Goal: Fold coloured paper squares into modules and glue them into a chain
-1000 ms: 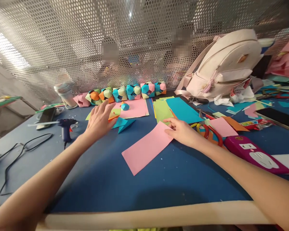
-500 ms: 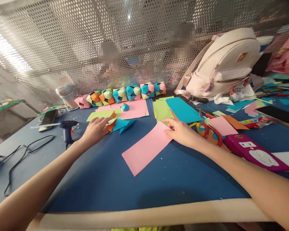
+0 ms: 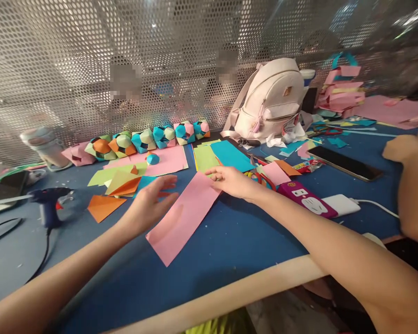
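Observation:
A long pink paper strip (image 3: 183, 215) lies slantwise on the blue table (image 3: 237, 241). My right hand (image 3: 231, 181) rests on its far end with fingers stretched flat. My left hand (image 3: 149, 206) hovers just left of the strip, fingers spread and empty. Left of it lie folded orange pieces (image 3: 102, 206) and a green-and-orange folded piece (image 3: 121, 183). A blue folded piece peeks out behind my left hand.
A row of folded paper cubes (image 3: 149, 137) lines the perforated metal screen. A glue gun (image 3: 48, 204) lies at left. Coloured sheets (image 3: 230, 155), scissors, a purple power strip (image 3: 304, 199), a phone (image 3: 344, 162) and a white backpack (image 3: 271, 99) sit to the right. Another person's arm (image 3: 413, 185) shows at far right.
My left hand has pulled back from the folded pieces toward the pink strip. The view has swung right. An orange piece now lies apart at left.

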Motion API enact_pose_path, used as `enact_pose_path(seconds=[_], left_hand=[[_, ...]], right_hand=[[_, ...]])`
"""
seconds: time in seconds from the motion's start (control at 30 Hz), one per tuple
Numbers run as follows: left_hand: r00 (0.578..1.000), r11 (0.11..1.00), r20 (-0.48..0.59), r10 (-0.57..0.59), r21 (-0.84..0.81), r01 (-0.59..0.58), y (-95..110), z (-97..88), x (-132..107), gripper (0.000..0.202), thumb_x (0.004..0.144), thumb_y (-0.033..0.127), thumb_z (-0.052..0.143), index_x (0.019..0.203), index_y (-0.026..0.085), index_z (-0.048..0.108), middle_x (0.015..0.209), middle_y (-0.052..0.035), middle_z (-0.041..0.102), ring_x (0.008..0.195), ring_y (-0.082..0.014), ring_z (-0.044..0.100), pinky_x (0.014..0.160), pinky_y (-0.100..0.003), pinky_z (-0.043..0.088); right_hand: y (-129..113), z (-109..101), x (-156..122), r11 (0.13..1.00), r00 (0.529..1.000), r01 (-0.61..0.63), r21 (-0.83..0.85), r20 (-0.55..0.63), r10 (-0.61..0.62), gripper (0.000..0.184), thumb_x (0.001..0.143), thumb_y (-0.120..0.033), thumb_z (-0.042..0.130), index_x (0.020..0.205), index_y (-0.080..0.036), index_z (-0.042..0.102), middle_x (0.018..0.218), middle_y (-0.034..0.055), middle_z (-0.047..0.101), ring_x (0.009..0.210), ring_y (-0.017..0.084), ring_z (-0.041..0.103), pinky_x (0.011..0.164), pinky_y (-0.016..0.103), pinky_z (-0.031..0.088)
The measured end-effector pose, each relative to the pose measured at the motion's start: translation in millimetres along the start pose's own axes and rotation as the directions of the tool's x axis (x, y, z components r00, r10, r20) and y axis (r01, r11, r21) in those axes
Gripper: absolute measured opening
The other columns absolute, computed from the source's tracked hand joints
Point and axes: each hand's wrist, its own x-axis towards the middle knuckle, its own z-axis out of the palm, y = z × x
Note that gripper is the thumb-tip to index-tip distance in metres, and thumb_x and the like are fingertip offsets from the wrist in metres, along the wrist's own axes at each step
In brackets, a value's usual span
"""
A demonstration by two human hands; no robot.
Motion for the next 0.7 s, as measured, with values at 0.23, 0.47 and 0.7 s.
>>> enact_pose_path(seconds=[0.23, 0.47, 0.7], left_hand=[[0.959, 0.857, 0.206, -0.193, -0.441, 0.267, 18.7, 37.1, 21.5, 0.031, 0.071, 0.023, 0.063, 0.102, 0.015, 0.061, 0.065, 0.0026, 0.059, 0.053, -0.0106, 0.052, 0.053, -0.025, 0.042], [0.906, 0.579, 0.114, -0.408, -0.736, 0.352, 9.2, 49.7, 19.2, 0.026, 0.06, 0.02, 0.074, 0.082, 0.013, 0.062, 0.073, 0.0001, 0.064, 0.062, -0.0094, 0.057, 0.06, -0.023, 0.045], [0.899, 0.54, 0.106, -0.424, -0.767, 0.345, 6.4, 49.4, 13.8, 0.028, 0.065, 0.025, 0.072, 0.086, 0.014, 0.058, 0.073, 0.001, 0.063, 0.062, -0.011, 0.061, 0.063, -0.026, 0.051]], right_hand=[[-5.9, -3.8, -2.5, 0.995, 0.998, 0.002, 0.095, 0.06, -0.007, 0.032, 0.079, 0.0, 0.053, 0.107, -0.014, 0.058, 0.079, -0.0004, 0.064, 0.064, 0.008, 0.055, 0.065, 0.023, 0.042], [-3.7, 0.2, -1.7, 0.978, 0.996, -0.044, 0.202, -0.062, 0.057, 0.028, 0.085, -0.024, 0.058, 0.11, -0.013, 0.054, 0.084, 0.003, 0.065, 0.074, 0.013, 0.061, 0.067, 0.025, 0.047], [-0.3, -5.6, -5.1, 0.992, 0.982, -0.012, -0.122, 0.188, 0.035, 0.043, 0.078, -0.004, 0.052, 0.12, -0.013, 0.052, 0.071, -0.0024, 0.063, 0.056, 0.008, 0.053, 0.051, 0.018, 0.039]])
